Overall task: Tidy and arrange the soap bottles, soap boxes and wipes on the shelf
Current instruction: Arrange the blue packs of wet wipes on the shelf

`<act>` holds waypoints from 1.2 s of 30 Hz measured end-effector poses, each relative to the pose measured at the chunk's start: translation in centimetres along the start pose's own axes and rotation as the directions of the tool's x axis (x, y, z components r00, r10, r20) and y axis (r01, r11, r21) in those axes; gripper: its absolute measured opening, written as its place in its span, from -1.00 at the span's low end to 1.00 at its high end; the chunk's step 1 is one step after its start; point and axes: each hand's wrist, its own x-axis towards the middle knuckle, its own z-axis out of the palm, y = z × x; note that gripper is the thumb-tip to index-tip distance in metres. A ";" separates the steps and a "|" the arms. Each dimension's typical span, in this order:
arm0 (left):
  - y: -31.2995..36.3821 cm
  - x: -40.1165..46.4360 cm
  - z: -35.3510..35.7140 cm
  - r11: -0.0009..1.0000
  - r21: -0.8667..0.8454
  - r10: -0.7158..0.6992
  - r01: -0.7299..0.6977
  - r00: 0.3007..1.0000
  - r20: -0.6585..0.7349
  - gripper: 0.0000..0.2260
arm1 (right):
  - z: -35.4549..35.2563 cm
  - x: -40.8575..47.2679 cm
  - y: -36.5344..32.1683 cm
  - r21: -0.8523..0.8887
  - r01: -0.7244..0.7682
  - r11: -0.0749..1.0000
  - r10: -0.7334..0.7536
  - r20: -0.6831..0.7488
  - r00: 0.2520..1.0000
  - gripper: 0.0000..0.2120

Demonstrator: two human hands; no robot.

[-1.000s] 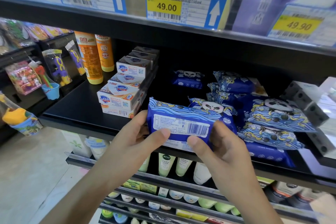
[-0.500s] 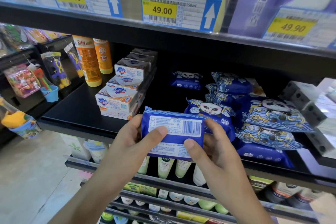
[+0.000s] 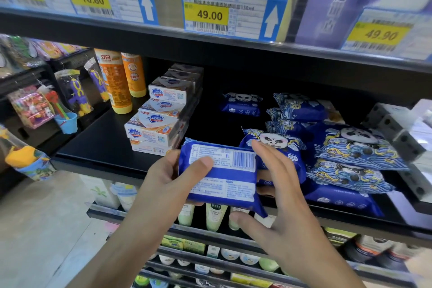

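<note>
While the head camera looks down at a black shelf (image 3: pixel 98 147), the left hand (image 3: pixel 168 184) grips a blue wipes pack (image 3: pixel 222 177) from its left end, thumb curled over the printed back and fingers tucked behind it. The pack is held in the air just in front of the shelf's front edge, tilted, its barcode side facing the camera. The right hand (image 3: pixel 278 199) is at the pack's right end with its fingers spread and fairly straight; the fingertips reach up past the upper right corner, the thumb sits below the lower right corner, and I cannot tell whether the palm presses the pack.

Just behind the held pack a panda-print wipes pack (image 3: pixel 278 145) lies on the shelf, and to its right more panda wipes packs (image 3: pixel 357 149) are piled loosely, overlapping one another. One small wipes pack (image 3: pixel 242 104) lies alone farther back. Left of the wipes, soap boxes (image 3: pixel 154 126) stand stacked in a row running toward the back of the shelf. Two orange bottles (image 3: pixel 117 82) stand upright at the boxes' left, near the rear. Price tags (image 3: pixel 210 15) hang along the shelf above.
</note>
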 end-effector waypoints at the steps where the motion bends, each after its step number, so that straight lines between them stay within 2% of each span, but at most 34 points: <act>1: 0.0 0.0 0.0 1.000 0.002 -0.007 0.007 1.000 0.008 -0.58 | 0.0 0.1 0.0 -0.007 0.012 1.000 -0.012 -0.009 1.000 -0.01; 8: 0.2 0.2 -0.3 0.999 0.044 -0.026 0.024 0.999 0.029 -0.55 | 0.2 0.4 0.8 -0.105 0.057 0.993 -0.058 -0.005 0.998 -0.14; 14: 0.3 0.0 -0.3 0.998 0.017 -0.059 0.058 0.998 0.036 -0.55 | 0.1 0.3 1.3 -0.047 0.049 0.998 -0.051 -0.034 0.998 -0.24; 20: 0.9 -0.1 -0.5 0.997 0.066 -0.055 0.046 0.988 0.145 -0.51 | 0.4 0.1 1.5 0.163 0.003 0.987 0.007 -0.061 0.998 -0.38; 25: 0.9 -0.2 -1.0 1.000 0.004 -0.007 0.006 0.988 0.157 -0.28 | 0.4 0.1 1.5 0.210 -0.058 0.976 0.081 -0.100 0.992 -0.48; 28: 0.5 -0.3 -1.8 0.990 0.106 0.063 -0.088 0.974 0.217 -0.22 | 0.6 0.2 1.4 0.367 -0.128 0.921 0.166 -0.076 0.983 -0.47; 31: 0.3 -0.3 -2.2 0.950 0.244 0.140 -0.196 0.964 0.228 -0.32 | 0.7 0.5 0.8 0.538 -0.194 0.820 0.256 -0.043 0.966 -0.55; 34: 0.3 -0.2 -2.0 0.923 0.294 0.182 -0.249 0.954 0.237 -0.46 | 0.7 0.7 0.2 0.495 -0.262 0.828 0.330 -0.053 0.942 -0.60; 36: 0.3 -0.2 -2.0 0.918 0.309 0.184 -0.247 0.958 0.220 -0.52 | 0.7 0.7 -0.3 0.481 -0.312 0.820 0.387 -0.064 0.920 -0.52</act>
